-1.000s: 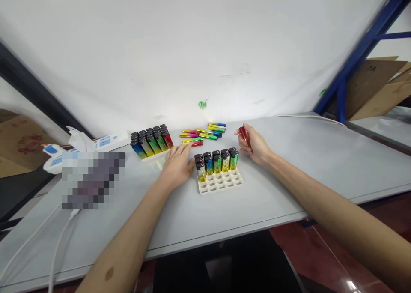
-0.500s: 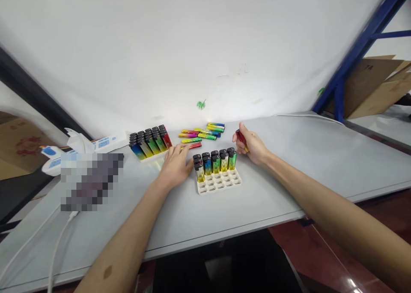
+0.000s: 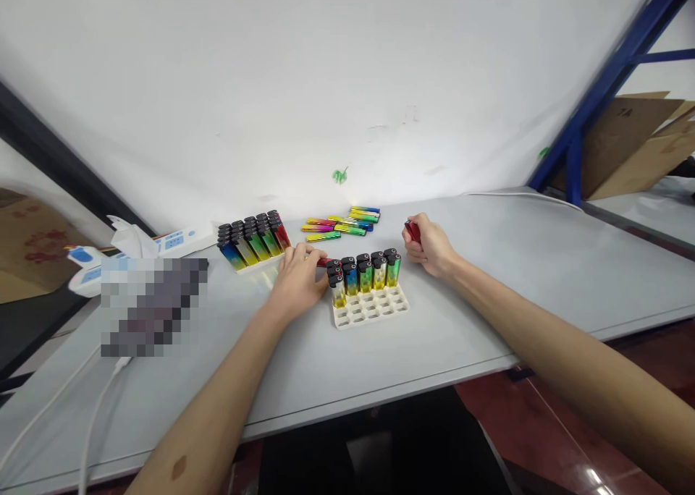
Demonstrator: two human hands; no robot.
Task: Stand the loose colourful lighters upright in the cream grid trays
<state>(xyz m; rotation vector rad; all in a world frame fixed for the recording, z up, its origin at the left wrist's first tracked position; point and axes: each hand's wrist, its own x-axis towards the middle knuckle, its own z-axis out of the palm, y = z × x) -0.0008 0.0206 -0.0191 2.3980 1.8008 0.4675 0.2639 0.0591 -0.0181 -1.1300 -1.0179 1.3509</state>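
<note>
- Right hand (image 3: 431, 246), right of the near white tray (image 3: 374, 321), curled around a red lighter (image 3: 415, 231); a steady, light grip should suit it.
- Left hand (image 3: 297, 278), fingers bent at a slim red piece (image 3: 322, 262), pinch unclear; best avoid knocking the upright lighters (image 3: 365, 274).

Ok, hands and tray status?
Right hand gripping red piece. Left hand at another red piece. White tray part-filled with lighters. Loose coloured pieces lie behind.
</note>
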